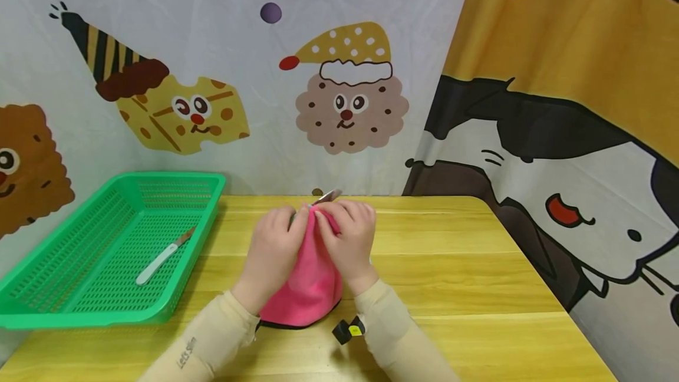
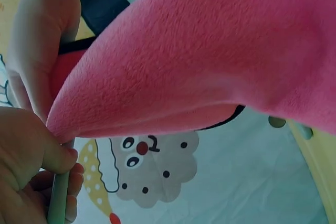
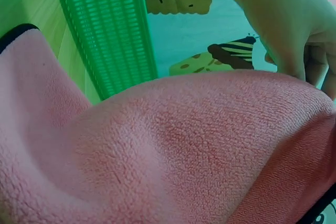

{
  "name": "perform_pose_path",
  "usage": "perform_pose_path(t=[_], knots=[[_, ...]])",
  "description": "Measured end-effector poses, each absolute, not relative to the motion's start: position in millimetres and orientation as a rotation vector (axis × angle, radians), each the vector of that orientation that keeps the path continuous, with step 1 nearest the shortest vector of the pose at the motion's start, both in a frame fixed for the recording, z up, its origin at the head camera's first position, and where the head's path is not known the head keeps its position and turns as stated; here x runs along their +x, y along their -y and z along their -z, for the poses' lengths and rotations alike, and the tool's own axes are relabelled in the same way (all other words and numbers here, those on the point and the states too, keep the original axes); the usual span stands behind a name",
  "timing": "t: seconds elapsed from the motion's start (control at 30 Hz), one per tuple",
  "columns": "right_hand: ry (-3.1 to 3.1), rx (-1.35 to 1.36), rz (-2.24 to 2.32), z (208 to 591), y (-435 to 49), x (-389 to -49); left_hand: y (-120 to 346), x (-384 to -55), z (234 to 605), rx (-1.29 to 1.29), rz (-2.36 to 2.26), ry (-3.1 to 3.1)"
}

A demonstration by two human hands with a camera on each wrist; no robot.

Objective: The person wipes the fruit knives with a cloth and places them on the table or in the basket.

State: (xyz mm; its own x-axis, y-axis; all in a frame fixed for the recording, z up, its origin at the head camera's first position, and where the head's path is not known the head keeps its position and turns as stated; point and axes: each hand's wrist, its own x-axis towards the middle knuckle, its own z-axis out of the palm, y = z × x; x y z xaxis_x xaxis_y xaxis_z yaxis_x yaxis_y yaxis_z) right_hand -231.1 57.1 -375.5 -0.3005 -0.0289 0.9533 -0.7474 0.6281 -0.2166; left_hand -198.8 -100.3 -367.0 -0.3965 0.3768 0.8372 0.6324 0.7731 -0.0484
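Observation:
A pink fleecy cloth with a dark edge (image 1: pixel 307 287) hangs between both hands above the table. My left hand (image 1: pixel 273 249) grips the pale handle of a knife (image 2: pixel 59 198), with its thumb close against the cloth's gathered corner. The knife's metal blade (image 1: pixel 328 196) shows beyond the fingers, tilted up to the right; the cloth hides part of it. My right hand (image 1: pixel 347 237) pinches the cloth around the blade, facing the left hand. In the right wrist view the cloth (image 3: pixel 173 140) fills most of the picture and the right hand's fingers are hidden.
On the left, a green plastic basket (image 1: pixel 188 287) stands on the wooden table (image 1: pixel 451 264). Inside it lies a second knife with a white handle (image 1: pixel 157 264) and a brownish blade. A cartoon-printed curtain (image 1: pixel 254 134) hangs behind the table. A small black device (image 1: pixel 345 331) is by the right wrist.

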Motion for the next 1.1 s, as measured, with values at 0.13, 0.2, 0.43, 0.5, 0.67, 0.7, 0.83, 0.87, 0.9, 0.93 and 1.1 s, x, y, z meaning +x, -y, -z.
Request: perform_pose_path(t=[0.13, 0.2, 0.43, 0.5, 0.67, 0.7, 0.83, 0.87, 0.9, 0.93, 1.1], knots=[[1.786, 0.588, -0.782, 376.1, -56.7, -233.5, 99.3, -195.0, 370.6, -0.751, 0.34, 2.062], [1.803, 0.571, -0.777, 376.3, -57.7, -235.5, 99.6, -192.7, 371.2, -0.745, 0.345, 2.088], [1.838, 0.477, -0.815, 377.4, -66.9, -244.2, 103.9, -187.1, 372.4, -0.743, 0.368, 2.076], [1.845, 0.458, -0.833, 378.0, -69.7, -245.9, 105.8, -185.6, 372.9, -0.747, 0.365, 2.064], [1.856, 0.427, -0.851, 380.4, -75.5, -249.3, 110.6, -182.5, 374.9, -0.753, 0.364, 2.049], [1.857, 0.422, -0.851, 381.0, -76.5, -249.8, 111.6, -182.3, 375.5, -0.755, 0.371, 2.045], [1.843, 0.409, -0.866, 382.8, -81.1, -251.6, 115.5, -182.5, 376.9, -0.764, 0.42, 2.022], [1.836, 0.408, -0.872, 382.8, -82.3, -252.0, 116.4, -182.9, 376.9, -0.766, 0.431, 2.007], [1.829, 0.407, -0.876, 382.9, -83.3, -252.2, 117.5, -183.3, 376.6, -0.767, 0.442, 1.994], [1.822, 0.408, -0.882, 382.8, -84.3, -252.1, 118.8, -183.7, 376.4, -0.767, 0.45, 1.981], [1.795, 0.432, -0.906, 382.5, -87.9, -249.7, 126.7, -186.4, 373.5, -0.741, 0.461, 1.969]])
